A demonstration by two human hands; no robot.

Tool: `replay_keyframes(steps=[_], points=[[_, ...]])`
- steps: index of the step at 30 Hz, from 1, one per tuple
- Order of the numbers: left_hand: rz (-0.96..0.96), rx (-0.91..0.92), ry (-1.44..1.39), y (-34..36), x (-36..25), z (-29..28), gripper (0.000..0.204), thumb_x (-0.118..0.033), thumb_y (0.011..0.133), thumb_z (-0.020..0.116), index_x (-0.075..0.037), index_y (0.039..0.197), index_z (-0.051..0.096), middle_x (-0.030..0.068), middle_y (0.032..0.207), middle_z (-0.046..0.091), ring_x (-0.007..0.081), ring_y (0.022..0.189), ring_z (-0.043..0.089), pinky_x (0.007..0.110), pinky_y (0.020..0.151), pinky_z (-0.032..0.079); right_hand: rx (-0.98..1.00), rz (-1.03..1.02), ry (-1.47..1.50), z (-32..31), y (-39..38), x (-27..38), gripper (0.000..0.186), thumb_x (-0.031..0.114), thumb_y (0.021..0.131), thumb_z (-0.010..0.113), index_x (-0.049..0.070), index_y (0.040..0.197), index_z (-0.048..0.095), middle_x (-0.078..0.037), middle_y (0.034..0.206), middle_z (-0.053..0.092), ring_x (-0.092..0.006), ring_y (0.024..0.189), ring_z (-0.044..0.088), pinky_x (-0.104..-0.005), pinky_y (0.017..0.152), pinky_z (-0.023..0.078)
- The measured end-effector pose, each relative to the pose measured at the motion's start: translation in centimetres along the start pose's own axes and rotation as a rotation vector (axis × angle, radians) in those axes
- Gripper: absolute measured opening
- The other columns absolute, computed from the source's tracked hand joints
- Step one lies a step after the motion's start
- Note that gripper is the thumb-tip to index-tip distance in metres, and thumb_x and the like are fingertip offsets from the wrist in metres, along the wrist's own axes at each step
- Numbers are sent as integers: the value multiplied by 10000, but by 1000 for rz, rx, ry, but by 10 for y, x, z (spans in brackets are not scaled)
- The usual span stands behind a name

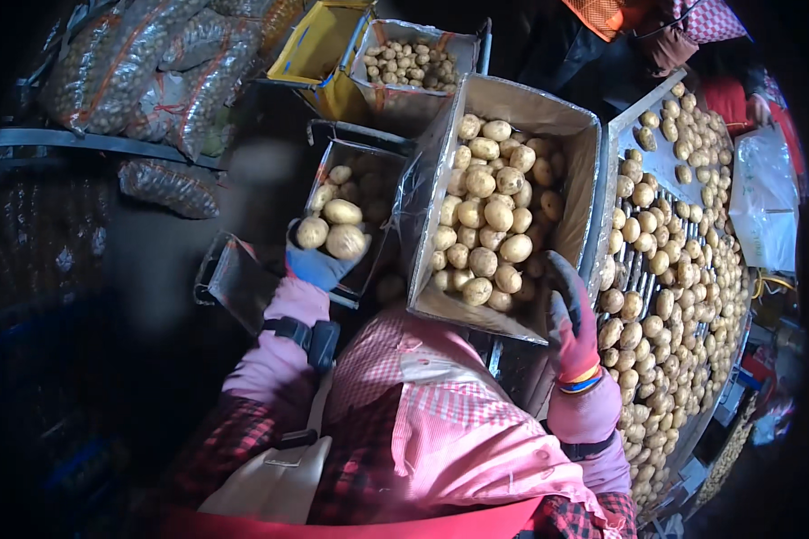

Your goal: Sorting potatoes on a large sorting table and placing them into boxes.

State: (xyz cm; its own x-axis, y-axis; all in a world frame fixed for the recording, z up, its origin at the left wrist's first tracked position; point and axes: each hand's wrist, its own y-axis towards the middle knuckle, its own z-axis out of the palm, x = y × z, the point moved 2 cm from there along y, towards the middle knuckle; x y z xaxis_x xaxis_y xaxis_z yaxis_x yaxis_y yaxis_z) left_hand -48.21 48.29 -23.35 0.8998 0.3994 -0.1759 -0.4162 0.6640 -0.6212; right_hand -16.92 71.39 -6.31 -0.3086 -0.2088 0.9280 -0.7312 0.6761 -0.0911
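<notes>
My left hand [319, 268], in a blue glove, is cupped under potatoes [343, 241] at the near part of a low crate [389, 160]. More potatoes lie in that crate, partly in shadow. Beside it, a tall lined cardboard box [584, 135] holds a heap of pale potatoes [499, 216]. My right hand [573, 319], in a red and dark glove, is at this box's near right corner. Its fingers are stretched out with the thumb apart, and nothing shows in them; whether they touch the box wall I cannot tell.
On the right, a slatted sorting table [643, 286] is covered with potatoes. A person's red sleeve [726, 103] and a white plastic bag [764, 198] are at its far side. Behind stand a bin of small potatoes [413, 67] and a yellow crate [319, 45]. Filled sacks [135, 81] lie far left.
</notes>
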Motion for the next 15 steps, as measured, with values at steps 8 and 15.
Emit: replay_keyframes(steps=[8, 15], points=[[-135, -340, 529, 65, -39, -72, 702, -662, 888, 488, -308, 1475, 338, 15, 1513, 322, 284, 1360, 354, 488, 1060, 353, -400, 61, -17, -48, -39, -37, 431, 168, 1005, 522, -38, 1382, 496, -161, 1360, 568, -240, 1279, 520, -353, 1096, 370], [501, -371, 1413, 130, -22, 6, 425, -346, 995, 503, -84, 1320, 578, 71, 1168, 655, 193, 1070, 606, 337, 895, 497, -739, 354, -264, -82, -146, -63, 421, 220, 995, 522, -18, 1342, 546, -174, 1314, 598, -285, 1222, 562, -386, 1072, 396]])
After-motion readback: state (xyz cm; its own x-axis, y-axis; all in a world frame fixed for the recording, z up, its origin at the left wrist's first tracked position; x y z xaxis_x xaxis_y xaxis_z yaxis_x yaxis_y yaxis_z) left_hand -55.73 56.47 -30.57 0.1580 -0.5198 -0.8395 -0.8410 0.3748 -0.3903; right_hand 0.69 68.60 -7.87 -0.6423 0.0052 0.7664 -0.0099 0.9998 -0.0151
